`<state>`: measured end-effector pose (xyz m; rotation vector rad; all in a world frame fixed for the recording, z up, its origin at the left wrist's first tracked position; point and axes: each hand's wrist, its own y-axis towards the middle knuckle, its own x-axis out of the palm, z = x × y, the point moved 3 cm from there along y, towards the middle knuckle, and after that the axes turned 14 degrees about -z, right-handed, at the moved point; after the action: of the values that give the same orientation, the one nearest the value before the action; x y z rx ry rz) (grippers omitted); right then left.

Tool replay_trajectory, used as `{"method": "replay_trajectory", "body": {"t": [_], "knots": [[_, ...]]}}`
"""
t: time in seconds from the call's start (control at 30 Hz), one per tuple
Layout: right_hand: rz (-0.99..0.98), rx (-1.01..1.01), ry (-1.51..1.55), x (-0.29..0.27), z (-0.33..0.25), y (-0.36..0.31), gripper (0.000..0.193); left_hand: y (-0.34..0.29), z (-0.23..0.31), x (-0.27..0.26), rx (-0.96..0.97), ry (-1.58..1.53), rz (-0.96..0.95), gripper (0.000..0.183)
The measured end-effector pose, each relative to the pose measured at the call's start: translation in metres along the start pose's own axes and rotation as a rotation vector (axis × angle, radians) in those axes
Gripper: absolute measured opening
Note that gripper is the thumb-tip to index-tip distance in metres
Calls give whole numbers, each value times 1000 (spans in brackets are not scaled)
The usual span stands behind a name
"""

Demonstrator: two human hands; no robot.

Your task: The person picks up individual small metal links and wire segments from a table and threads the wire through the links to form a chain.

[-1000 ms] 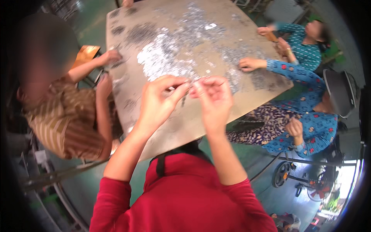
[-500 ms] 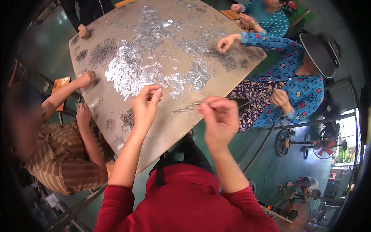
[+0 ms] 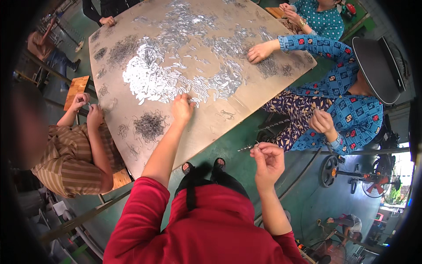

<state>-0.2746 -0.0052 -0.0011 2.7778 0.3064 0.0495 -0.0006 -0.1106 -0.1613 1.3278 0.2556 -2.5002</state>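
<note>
My left hand point(image 3: 181, 110) reaches over the table, its fingers pointing down at the near edge of a heap of small, flat, silvery metal pieces point(image 3: 149, 75). A gap shows between thumb and fingers, and nothing can be made out in them. My right hand point(image 3: 269, 163) is off the table's near right edge, thumb and fingers pinched on a thin strand of small dark metal pieces point(image 3: 246, 148) that sticks out to the left. A dark tangle of small hook-like wires point(image 3: 150, 126) lies left of my left forearm.
The table point(image 3: 193, 141) bears more scattered silvery pieces and dark wire piles point(image 3: 123, 50). A person in a striped shirt point(image 3: 72, 163) sits at left, one in a patterned blue shirt point(image 3: 351, 114) at right. Others work at the far side. A fan point(image 3: 376, 187) stands far right.
My left hand has lowered onto the near edge of the silvery heap. My right hand has moved right and down, off the table, with the strand. The view has shifted a little.
</note>
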Motion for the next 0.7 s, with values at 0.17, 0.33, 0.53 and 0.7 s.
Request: {"method": "replay_trajectory", "body": {"t": [0.17, 0.33, 0.53, 0.7], "knots": [[-59, 31, 79, -14, 22, -9, 16, 3, -1, 0, -2, -104, -37, 27], [-168, 28, 108, -19, 49, -20, 14, -22, 22, -3, 4, -418, -30, 23], [-237, 23, 91, -15, 67, -20, 14, -116, 103, -33, -1, -916, -226, 19], [-298, -27, 86, -5, 68, -17, 14, -166, 135, -51, -34, -1074, -218, 16]]}}
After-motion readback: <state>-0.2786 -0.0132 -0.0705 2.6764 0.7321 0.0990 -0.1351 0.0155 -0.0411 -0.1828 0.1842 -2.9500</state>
